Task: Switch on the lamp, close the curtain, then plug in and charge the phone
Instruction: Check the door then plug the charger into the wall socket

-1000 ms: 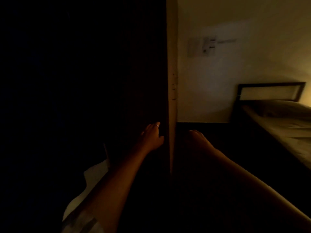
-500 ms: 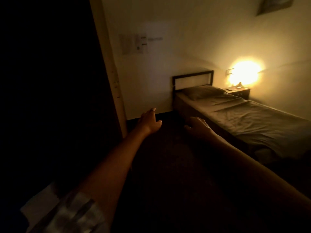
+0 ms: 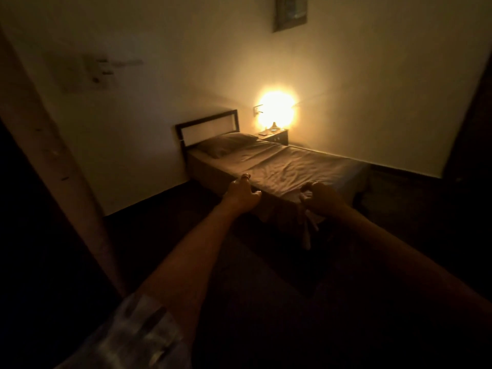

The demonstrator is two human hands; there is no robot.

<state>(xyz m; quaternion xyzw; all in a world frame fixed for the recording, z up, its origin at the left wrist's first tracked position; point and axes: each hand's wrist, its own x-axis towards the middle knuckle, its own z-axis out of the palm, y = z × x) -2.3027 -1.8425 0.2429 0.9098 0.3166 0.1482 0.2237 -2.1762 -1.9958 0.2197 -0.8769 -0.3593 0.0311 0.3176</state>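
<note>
A lit lamp (image 3: 275, 113) glows on a small bedside table (image 3: 277, 135) in the far corner, next to the head of the bed. A small flat object (image 3: 264, 133) lies on that table; it is too small to tell whether it is the phone. A wall socket plate (image 3: 257, 108) sits just left of the lamp. My left hand (image 3: 241, 194) and my right hand (image 3: 318, 197) are stretched out in front of me, fingers loosely curled, both empty. No curtain shows in the dark.
A single bed (image 3: 279, 169) with a dark sheet and pillow (image 3: 226, 145) runs along the far wall. A pale door frame edge (image 3: 50, 155) stands at the left. A picture (image 3: 290, 12) hangs high up. The floor is dark.
My view has swung right from the door edge toward the bed and lamp. Both hands have left the door area and now hang in front of the bed.
</note>
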